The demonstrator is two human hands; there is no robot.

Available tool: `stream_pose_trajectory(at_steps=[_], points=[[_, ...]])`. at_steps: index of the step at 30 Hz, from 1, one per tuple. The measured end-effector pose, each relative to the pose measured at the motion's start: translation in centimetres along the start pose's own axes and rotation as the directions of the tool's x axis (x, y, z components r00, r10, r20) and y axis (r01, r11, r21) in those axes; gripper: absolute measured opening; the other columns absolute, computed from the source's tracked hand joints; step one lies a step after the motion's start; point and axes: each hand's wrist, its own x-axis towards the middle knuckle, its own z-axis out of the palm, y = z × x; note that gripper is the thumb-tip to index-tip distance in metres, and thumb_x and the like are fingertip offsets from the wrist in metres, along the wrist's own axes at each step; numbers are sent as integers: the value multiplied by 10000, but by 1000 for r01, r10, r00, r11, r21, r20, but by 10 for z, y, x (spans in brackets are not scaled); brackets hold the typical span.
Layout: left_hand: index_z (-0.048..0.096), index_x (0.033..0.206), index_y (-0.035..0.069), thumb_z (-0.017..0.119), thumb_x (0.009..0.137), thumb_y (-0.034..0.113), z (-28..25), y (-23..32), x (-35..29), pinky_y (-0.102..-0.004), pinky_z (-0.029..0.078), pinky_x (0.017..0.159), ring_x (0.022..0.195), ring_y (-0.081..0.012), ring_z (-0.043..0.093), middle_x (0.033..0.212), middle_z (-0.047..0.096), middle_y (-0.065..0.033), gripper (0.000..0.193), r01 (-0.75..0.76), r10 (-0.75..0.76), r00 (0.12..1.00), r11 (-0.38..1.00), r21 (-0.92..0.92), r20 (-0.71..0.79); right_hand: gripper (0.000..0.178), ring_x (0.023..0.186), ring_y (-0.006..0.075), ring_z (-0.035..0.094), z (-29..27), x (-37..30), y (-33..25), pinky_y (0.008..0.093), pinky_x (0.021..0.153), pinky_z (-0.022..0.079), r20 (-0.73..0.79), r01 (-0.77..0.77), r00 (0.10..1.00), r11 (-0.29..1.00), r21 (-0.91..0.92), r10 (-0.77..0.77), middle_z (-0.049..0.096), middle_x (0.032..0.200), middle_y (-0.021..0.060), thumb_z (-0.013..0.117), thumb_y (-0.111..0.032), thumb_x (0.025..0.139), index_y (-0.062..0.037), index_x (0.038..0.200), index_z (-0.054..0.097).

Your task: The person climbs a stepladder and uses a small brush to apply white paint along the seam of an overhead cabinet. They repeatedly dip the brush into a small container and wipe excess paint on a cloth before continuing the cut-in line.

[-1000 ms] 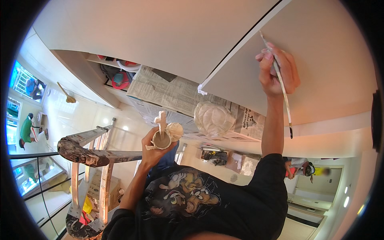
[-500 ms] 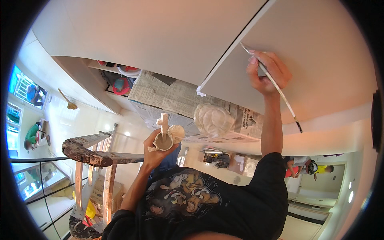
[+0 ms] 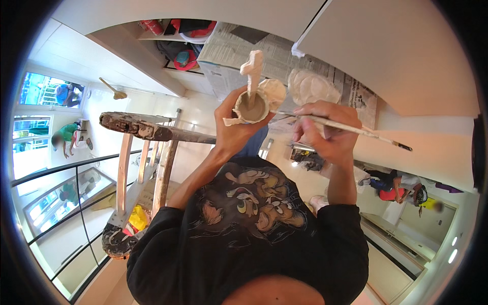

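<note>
Off-white, a cup [image 3: 253, 121] is clasped by the left hand [image 3: 237, 123], its grip curled; a brush [image 3: 376, 135] is pinched by the right hand [image 3: 330, 133], fingers bent.

No wording I can make out for certain. Print shows on the newspaper [image 3: 223, 48] spread on the far side, beyond my right hand [image 3: 328, 129]: small grey type in close columns, too fine to read. Toward its right end, a bolder, darker block of print [image 3: 363, 91], larger than the columns, running aslant from where I look; too blurred to read. Nearest me, my black T-shirt [image 3: 218, 264] carries a chest graphic [image 3: 264, 203] of coloured cartoon figures. Thin pale strokes scrawl around them; cannot tell whether these are lettering or just part of the drawing.
</note>
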Motion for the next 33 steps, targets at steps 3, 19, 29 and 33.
stream_pose_trajectory(at_steps=[3,19,29,33], points=[[624,1252,8,916,681,29,1,0,-6,-311,546,874,1000,-154,675,1102,711,-87,641,-66,65,998,998,-17,-18,123,577,204,653,13,-3,-7,305,554,523,99,88,993,949,-303,-60,677,719,91,746,-32,846,-19,965,719],[637,1320,64,818,634,-9,-6,7,-18,-311,585,823,1145,-249,664,1373,615,-141,713,-265,262,964,955,134,40,104,608,221,644,26,3,-3,311,561,499,255,131,967,870,-476,-6,677,759,91,753,-5,813,-13,912,718],[648,1313,88,811,642,1,-2,4,-12,-283,605,719,1127,-244,673,1370,618,-137,696,-256,257,966,955,152,15,202,671,256,660,16,10,5,336,608,527,324,88,943,884,-459,75,681,819,100,788,-51,799,-52,982,703],[647,1309,85,807,640,-3,-1,0,-9,-299,605,768,1133,-267,672,1359,622,-145,693,-248,250,968,957,147,3,108,599,203,631,17,14,12,307,556,486,287,58,955,904,-423,73,681,757,90,760,-11,821,-2,923,725]])
